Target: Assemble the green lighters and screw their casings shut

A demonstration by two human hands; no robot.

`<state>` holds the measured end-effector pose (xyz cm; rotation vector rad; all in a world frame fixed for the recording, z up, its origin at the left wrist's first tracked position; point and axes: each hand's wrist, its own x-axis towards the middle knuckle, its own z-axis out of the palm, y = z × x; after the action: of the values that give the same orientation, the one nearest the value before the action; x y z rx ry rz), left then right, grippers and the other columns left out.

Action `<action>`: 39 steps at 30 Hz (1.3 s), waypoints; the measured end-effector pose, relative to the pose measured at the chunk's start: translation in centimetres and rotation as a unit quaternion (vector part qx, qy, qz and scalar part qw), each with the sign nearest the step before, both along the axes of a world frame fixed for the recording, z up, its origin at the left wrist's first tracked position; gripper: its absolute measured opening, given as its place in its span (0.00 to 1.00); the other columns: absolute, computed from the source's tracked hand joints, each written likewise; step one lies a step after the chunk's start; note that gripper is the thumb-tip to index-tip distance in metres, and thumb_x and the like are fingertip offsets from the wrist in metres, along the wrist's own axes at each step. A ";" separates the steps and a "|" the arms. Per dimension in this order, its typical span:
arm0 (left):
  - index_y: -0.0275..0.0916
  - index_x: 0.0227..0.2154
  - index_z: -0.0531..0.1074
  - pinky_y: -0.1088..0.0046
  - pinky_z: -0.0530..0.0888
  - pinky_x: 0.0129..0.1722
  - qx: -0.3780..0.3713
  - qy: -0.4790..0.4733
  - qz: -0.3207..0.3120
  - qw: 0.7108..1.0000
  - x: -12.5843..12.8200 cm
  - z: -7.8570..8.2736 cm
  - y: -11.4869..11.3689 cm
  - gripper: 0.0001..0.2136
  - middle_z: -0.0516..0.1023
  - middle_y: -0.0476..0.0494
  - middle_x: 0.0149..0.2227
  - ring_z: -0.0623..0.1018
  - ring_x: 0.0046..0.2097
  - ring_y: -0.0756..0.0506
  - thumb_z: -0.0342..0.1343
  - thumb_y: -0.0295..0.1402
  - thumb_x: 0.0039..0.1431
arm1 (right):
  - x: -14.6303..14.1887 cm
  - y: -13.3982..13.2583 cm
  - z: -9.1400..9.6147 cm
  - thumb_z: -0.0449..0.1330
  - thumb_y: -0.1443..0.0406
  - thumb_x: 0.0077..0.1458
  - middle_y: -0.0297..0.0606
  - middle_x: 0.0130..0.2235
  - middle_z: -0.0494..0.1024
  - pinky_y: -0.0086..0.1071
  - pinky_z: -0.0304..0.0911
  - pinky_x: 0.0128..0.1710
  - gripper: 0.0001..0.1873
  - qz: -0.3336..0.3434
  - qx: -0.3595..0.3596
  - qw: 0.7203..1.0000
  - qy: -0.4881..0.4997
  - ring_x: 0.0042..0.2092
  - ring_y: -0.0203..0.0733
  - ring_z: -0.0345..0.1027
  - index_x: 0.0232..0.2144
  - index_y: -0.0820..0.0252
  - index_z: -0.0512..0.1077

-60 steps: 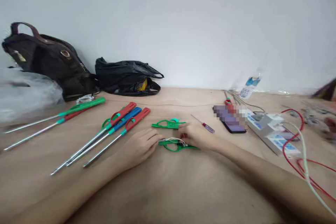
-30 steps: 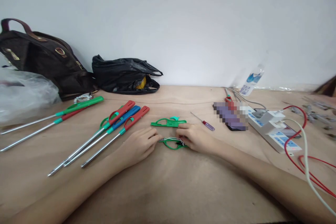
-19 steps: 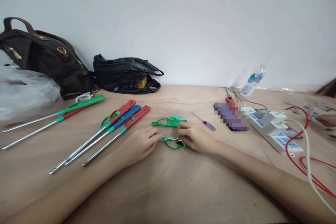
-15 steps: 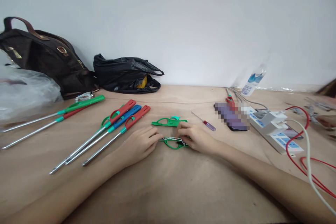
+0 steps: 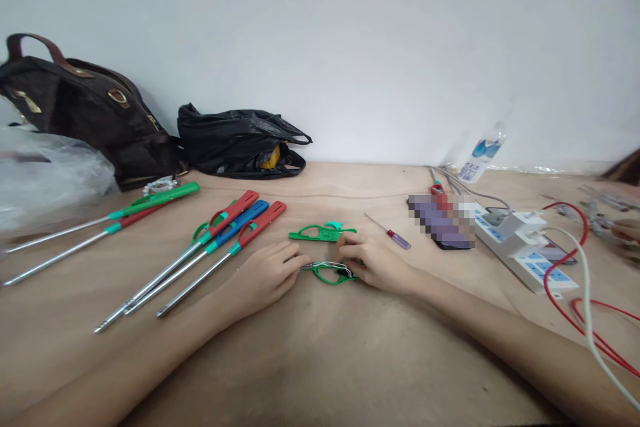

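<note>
My left hand (image 5: 273, 272) rests on the table with its fingertips pinched on the thin metal end of an opened green lighter handle (image 5: 327, 278). White wires (image 5: 336, 263) run along this handle, and a small dark part sits in it. At its right end my right hand (image 5: 377, 263) has curled fingers closed on the handle, hiding what lies beneath them. Just beyond the fingers lies another green handle half (image 5: 313, 234), with a teal trigger piece (image 5: 334, 224) beside it. A small screwdriver (image 5: 395, 236) with a clear purple-red handle lies to the right.
Long-nosed lighters (image 5: 250, 230) in red, blue and green lie on the left. Behind them are a black plastic bag (image 5: 230, 140) and a dark backpack (image 5: 110, 117). A phone (image 5: 445, 223), a power strip (image 5: 530, 267) with cables and a bottle (image 5: 484, 152) stand right. Another person's hand (image 5: 627, 232) shows at the right edge.
My two hands stay almost still on the green lighter handle, with only tiny finger shifts. The other person's hand at the right edge has moved slightly.
</note>
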<state>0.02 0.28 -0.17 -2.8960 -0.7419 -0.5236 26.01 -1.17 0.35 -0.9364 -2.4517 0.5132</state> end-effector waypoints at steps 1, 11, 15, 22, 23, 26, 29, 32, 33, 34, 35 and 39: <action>0.38 0.44 0.72 0.71 0.69 0.35 0.000 0.000 0.001 1.000 0.0 0.0 0.0 0.14 0.74 0.43 0.36 0.74 0.37 0.45 0.42 0.25 0.66 | 0.0 0.0 0.0 0.52 0.78 0.56 0.39 0.39 0.71 0.34 0.64 0.42 0.12 0.001 0.000 1.000 0.002 0.42 0.40 0.66 0.32 0.61 0.73; 0.38 0.45 0.72 0.71 0.69 0.34 -0.010 -0.011 -0.001 1.000 0.0 -0.2 0.0 0.14 0.74 0.43 0.36 0.74 0.37 0.45 0.42 0.25 0.65 | 0.1 0.2 -0.2 0.53 0.79 0.56 0.38 0.40 0.72 0.35 0.65 0.45 0.14 -0.003 -0.042 0.999 0.015 0.43 0.40 0.68 0.36 0.60 0.75; 0.39 0.45 0.72 0.71 0.69 0.34 -0.020 -0.012 0.001 1.000 0.2 0.4 -0.2 0.14 0.73 0.43 0.36 0.74 0.38 0.45 0.43 0.25 0.65 | 0.1 0.3 -0.3 0.53 0.78 0.56 0.38 0.40 0.72 0.35 0.64 0.46 0.14 -0.001 -0.043 0.999 0.014 0.43 0.40 0.68 0.36 0.60 0.75; 0.39 0.42 0.72 0.69 0.70 0.38 -0.061 -0.048 -0.016 0.997 2.5 1.7 -0.4 0.10 0.74 0.43 0.39 0.73 0.41 0.44 0.47 0.28 0.64 | 0.1 0.4 -0.5 0.54 0.78 0.56 0.38 0.40 0.72 0.34 0.64 0.43 0.13 0.001 -0.023 1.000 0.013 0.42 0.40 0.67 0.33 0.60 0.74; 0.39 0.39 0.72 0.69 0.70 0.37 -0.059 -0.047 -0.014 0.997 2.9 1.7 -0.3 0.08 0.73 0.44 0.38 0.73 0.40 0.44 0.47 0.28 0.63 | 0.1 0.4 -0.5 0.54 0.78 0.56 0.38 0.39 0.72 0.34 0.64 0.42 0.12 0.000 -0.022 1.000 0.014 0.41 0.39 0.67 0.32 0.60 0.74; 0.38 0.30 0.69 0.70 0.68 0.33 -0.036 -0.040 -0.007 0.999 4.1 1.5 0.1 0.06 0.72 0.45 0.33 0.72 0.36 0.45 0.48 0.26 0.61 | 0.0 0.4 -0.5 0.54 0.78 0.56 0.38 0.38 0.72 0.33 0.64 0.41 0.12 -0.006 -0.016 1.000 0.014 0.40 0.39 0.67 0.32 0.61 0.74; 0.38 0.25 0.65 0.70 0.67 0.31 -0.010 -0.036 -0.009 0.999 4.6 1.2 0.5 0.08 0.70 0.46 0.29 0.71 0.34 0.45 0.48 0.23 0.58 | -0.1 0.4 -0.5 0.54 0.78 0.56 0.38 0.38 0.73 0.33 0.64 0.40 0.12 -0.011 -0.006 1.000 0.010 0.40 0.40 0.67 0.32 0.61 0.74; 0.39 0.25 0.64 0.71 0.66 0.30 0.004 -0.032 -0.014 0.999 4.7 0.9 0.7 0.08 0.70 0.47 0.28 0.71 0.33 0.46 0.47 0.22 0.57 | -0.1 0.4 -0.4 0.55 0.78 0.56 0.38 0.38 0.73 0.33 0.64 0.41 0.12 -0.012 0.002 1.000 0.006 0.41 0.40 0.68 0.33 0.60 0.75; 0.39 0.25 0.64 0.71 0.66 0.29 0.007 -0.032 -0.016 0.999 4.7 0.8 0.7 0.08 0.70 0.47 0.28 0.71 0.32 0.46 0.47 0.22 0.57 | -0.1 0.5 -0.4 0.55 0.78 0.56 0.38 0.39 0.74 0.33 0.64 0.41 0.12 -0.013 0.004 1.000 0.005 0.41 0.40 0.68 0.33 0.60 0.75; 0.39 0.25 0.64 0.71 0.65 0.29 0.008 -0.034 -0.018 0.999 4.7 0.8 0.8 0.08 0.70 0.47 0.28 0.71 0.32 0.46 0.46 0.21 0.57 | -0.1 0.4 -0.4 0.55 0.78 0.55 0.39 0.39 0.74 0.33 0.64 0.41 0.12 -0.014 0.004 1.000 0.006 0.41 0.40 0.68 0.33 0.60 0.75; 0.39 0.25 0.64 0.71 0.65 0.29 0.008 -0.038 -0.020 0.999 4.7 0.7 0.8 0.08 0.70 0.47 0.27 0.71 0.32 0.46 0.46 0.21 0.56 | -0.1 0.4 -0.4 0.55 0.78 0.55 0.38 0.39 0.74 0.33 0.65 0.41 0.12 -0.015 0.005 1.000 0.008 0.41 0.40 0.68 0.33 0.60 0.75; 0.39 0.25 0.64 0.71 0.64 0.27 0.006 -0.052 -0.027 0.998 4.7 0.7 0.8 0.08 0.70 0.48 0.27 0.70 0.31 0.46 0.47 0.20 0.54 | -0.1 0.4 -0.4 0.55 0.78 0.55 0.38 0.39 0.75 0.33 0.65 0.41 0.13 -0.014 0.008 1.000 0.021 0.41 0.39 0.68 0.33 0.60 0.75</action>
<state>4.72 1.11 0.56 -2.9029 -0.6736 -0.6866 25.93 -0.79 -0.06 -0.9434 -2.3992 0.4985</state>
